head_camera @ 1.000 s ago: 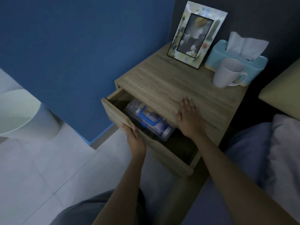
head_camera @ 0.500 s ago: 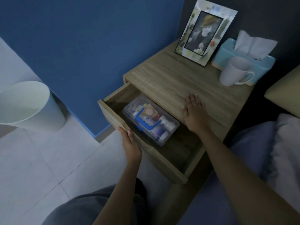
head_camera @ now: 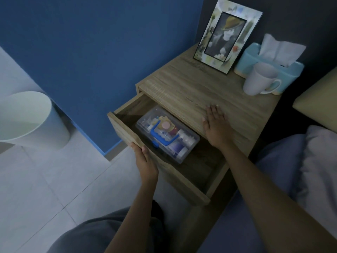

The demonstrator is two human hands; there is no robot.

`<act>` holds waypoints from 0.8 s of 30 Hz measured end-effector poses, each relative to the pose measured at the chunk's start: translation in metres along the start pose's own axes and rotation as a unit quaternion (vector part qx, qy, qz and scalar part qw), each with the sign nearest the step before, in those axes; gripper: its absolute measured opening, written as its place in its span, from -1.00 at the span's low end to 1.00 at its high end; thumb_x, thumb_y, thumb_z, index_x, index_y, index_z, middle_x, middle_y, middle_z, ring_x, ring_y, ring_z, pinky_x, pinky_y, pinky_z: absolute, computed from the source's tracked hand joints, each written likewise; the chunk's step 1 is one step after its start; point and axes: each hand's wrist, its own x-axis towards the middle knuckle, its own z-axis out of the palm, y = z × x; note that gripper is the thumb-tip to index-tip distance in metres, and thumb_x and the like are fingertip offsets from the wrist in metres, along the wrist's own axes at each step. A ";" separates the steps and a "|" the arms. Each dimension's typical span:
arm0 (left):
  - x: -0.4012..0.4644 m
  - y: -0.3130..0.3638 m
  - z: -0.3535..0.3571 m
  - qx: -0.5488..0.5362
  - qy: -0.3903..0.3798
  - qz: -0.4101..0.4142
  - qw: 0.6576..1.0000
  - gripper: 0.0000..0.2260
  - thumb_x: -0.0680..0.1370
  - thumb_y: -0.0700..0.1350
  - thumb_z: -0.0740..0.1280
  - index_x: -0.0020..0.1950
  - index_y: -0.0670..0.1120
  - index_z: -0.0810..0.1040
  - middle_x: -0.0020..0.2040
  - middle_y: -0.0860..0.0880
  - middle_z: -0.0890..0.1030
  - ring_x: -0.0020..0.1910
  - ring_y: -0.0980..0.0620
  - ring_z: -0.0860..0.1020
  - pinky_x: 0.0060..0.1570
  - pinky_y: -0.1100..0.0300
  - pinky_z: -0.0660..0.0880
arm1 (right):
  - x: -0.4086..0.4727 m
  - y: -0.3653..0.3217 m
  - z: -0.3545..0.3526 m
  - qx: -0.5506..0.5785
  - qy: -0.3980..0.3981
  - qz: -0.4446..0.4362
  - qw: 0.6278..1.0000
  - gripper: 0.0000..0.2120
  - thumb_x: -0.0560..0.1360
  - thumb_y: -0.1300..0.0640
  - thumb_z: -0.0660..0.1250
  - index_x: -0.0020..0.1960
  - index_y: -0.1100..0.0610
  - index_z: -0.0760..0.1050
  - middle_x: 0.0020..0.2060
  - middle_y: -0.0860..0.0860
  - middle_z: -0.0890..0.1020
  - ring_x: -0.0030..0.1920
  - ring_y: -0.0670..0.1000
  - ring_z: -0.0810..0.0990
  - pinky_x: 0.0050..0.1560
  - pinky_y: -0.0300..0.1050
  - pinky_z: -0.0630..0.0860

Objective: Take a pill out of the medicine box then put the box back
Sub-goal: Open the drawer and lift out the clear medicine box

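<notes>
While the drawer (head_camera: 145, 143) stands pulled well out of the wooden nightstand, I can see the medicine box (head_camera: 166, 134) lying flat inside it, toward the drawer's left half. It is a clear plastic case with a blue carry handle (head_camera: 163, 136) across its closed lid, and small bottles and packets show through the plastic; I cannot read their labels in the dim light. The right half of the drawer looks dark and I cannot make out anything in it.

My left hand (head_camera: 145, 161) is clamped on the top edge of the drawer front, fingers curled over the rim, just beside the near corner of the box but not touching it. My right hand (head_camera: 216, 125) lies flat and spread, palm down, on the nightstand's top surface (head_camera: 191, 88) near its front edge, holding nothing.

Farther back on that surface, a picture frame (head_camera: 226, 33) leans upright against the dark wall. To its right sits a light blue tissue box (head_camera: 264, 64) with a white tissue sticking up, and a white mug (head_camera: 259, 79) stands just in front of it, touching or nearly so.

A blue wall runs along the left. On the pale tiled floor beside it stands a white wastebasket (head_camera: 31, 119), well apart from the nightstand. Bedding (head_camera: 300, 170) fills the right edge.
</notes>
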 end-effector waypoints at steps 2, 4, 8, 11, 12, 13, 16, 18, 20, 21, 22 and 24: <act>-0.001 0.001 -0.001 -0.002 0.000 -0.001 1.000 -0.47 0.63 0.13 -0.02 0.56 0.03 -0.10 0.54 -0.04 0.20 0.47 -0.06 0.23 0.25 0.18 0.18 | 0.000 0.000 -0.001 -0.002 -0.003 0.001 1.000 -0.46 0.65 -0.01 -0.11 0.56 0.18 -0.06 0.57 0.11 0.05 0.58 0.06 -0.04 0.56 0.05 -0.07; -0.002 0.001 -0.001 -0.005 0.002 -0.002 1.000 -0.47 0.63 0.13 -0.02 0.56 0.04 -0.08 0.53 -0.04 0.22 0.41 0.03 0.26 0.24 0.19 0.20 | 0.000 -0.001 -0.002 -0.002 -0.006 0.001 1.000 -0.46 0.65 -0.01 -0.11 0.56 0.18 -0.06 0.57 0.10 0.04 0.58 0.06 -0.04 0.56 0.05 -0.08; -0.004 -0.001 -0.004 0.005 0.009 0.006 1.000 -0.47 0.62 0.15 -0.02 0.56 0.05 -0.06 0.52 -0.03 0.24 0.26 0.18 0.24 0.25 0.18 0.21 | -0.001 -0.002 -0.003 -0.002 -0.007 0.005 1.000 -0.46 0.65 -0.02 -0.12 0.56 0.18 -0.07 0.57 0.10 0.03 0.58 0.06 -0.05 0.56 0.07 -0.07; -0.005 -0.003 -0.007 0.000 0.017 0.008 1.000 -0.48 0.63 0.14 -0.02 0.55 0.06 -0.04 0.52 -0.01 0.25 0.27 0.19 0.25 0.25 0.19 0.21 | -0.002 -0.002 -0.003 -0.003 -0.002 0.003 1.000 -0.45 0.65 -0.03 -0.13 0.56 0.18 -0.08 0.57 0.11 0.04 0.58 0.06 -0.05 0.56 0.08 -0.06; -0.005 -0.004 -0.007 -0.002 0.019 0.007 1.000 -0.48 0.63 0.14 -0.02 0.56 0.06 -0.04 0.52 0.00 0.25 0.27 0.19 0.25 0.25 0.19 0.21 | -0.002 -0.002 -0.003 -0.001 0.000 0.002 1.000 -0.45 0.65 -0.04 -0.13 0.56 0.18 -0.08 0.57 0.11 0.04 0.58 0.06 -0.05 0.56 0.07 -0.06; -0.005 -0.004 -0.007 -0.003 0.021 0.007 1.000 -0.48 0.63 0.14 -0.01 0.56 0.06 -0.04 0.52 0.00 0.25 0.27 0.19 0.25 0.25 0.19 0.21 | -0.002 -0.002 -0.003 -0.001 0.000 0.001 1.000 -0.45 0.65 -0.04 -0.14 0.56 0.17 -0.08 0.57 0.10 0.04 0.58 0.06 -0.05 0.56 0.07 -0.07; -0.005 -0.004 -0.006 -0.011 0.027 0.005 1.000 -0.49 0.64 0.11 -0.01 0.56 0.04 -0.04 0.52 0.00 0.24 0.32 0.16 0.25 0.26 0.18 0.21 | -0.001 -0.001 -0.002 0.000 -0.001 0.005 1.000 -0.46 0.65 -0.04 -0.14 0.56 0.17 -0.07 0.57 0.09 0.03 0.58 0.05 -0.06 0.56 0.05 -0.08; -0.005 -0.002 -0.007 -0.019 0.035 0.000 0.999 -0.49 0.65 0.08 0.00 0.57 0.03 -0.05 0.54 0.00 0.20 0.42 0.07 0.24 0.27 0.18 0.19 | -0.001 -0.001 -0.001 0.001 0.001 0.006 1.000 -0.46 0.65 -0.04 -0.13 0.56 0.17 -0.07 0.57 0.09 0.03 0.58 0.05 -0.06 0.56 0.05 -0.08; -0.005 0.007 -0.009 -0.020 0.055 0.002 0.998 -0.46 0.64 0.10 0.03 0.57 0.01 -0.07 0.56 0.01 0.14 0.51 -0.01 0.17 0.32 0.17 0.15 | -0.001 -0.002 -0.003 0.008 -0.003 0.008 1.000 -0.46 0.65 -0.03 -0.10 0.56 0.16 -0.06 0.57 0.09 0.03 0.58 0.05 -0.06 0.56 0.05 -0.08; -0.003 0.015 -0.012 -0.017 0.070 0.022 0.997 -0.43 0.62 0.13 0.05 0.57 0.01 -0.07 0.57 0.03 0.11 0.52 0.01 0.14 0.38 0.15 0.13 | -0.003 -0.003 -0.005 0.016 -0.003 0.012 1.000 -0.46 0.65 -0.03 -0.08 0.56 0.17 -0.05 0.57 0.10 0.04 0.58 0.05 -0.05 0.56 0.04 -0.07; -0.001 0.026 -0.015 -0.011 0.084 0.064 0.994 -0.42 0.61 0.15 0.07 0.57 0.01 -0.05 0.57 0.05 0.10 0.53 0.08 0.11 0.43 0.16 0.12 | -0.006 -0.005 -0.008 0.028 0.007 0.015 0.999 -0.46 0.65 -0.03 -0.07 0.56 0.18 -0.01 0.57 0.11 0.07 0.57 0.06 -0.03 0.56 0.05 -0.05; 0.009 0.055 -0.020 0.019 0.097 0.184 0.978 -0.44 0.61 0.13 0.09 0.55 -0.02 0.05 0.55 0.09 0.15 0.50 0.24 0.11 0.46 0.31 0.12 | -0.017 -0.012 -0.013 0.071 0.062 0.024 0.995 -0.48 0.65 -0.03 -0.03 0.53 0.20 0.11 0.54 0.14 0.18 0.56 0.07 0.06 0.55 0.06 0.03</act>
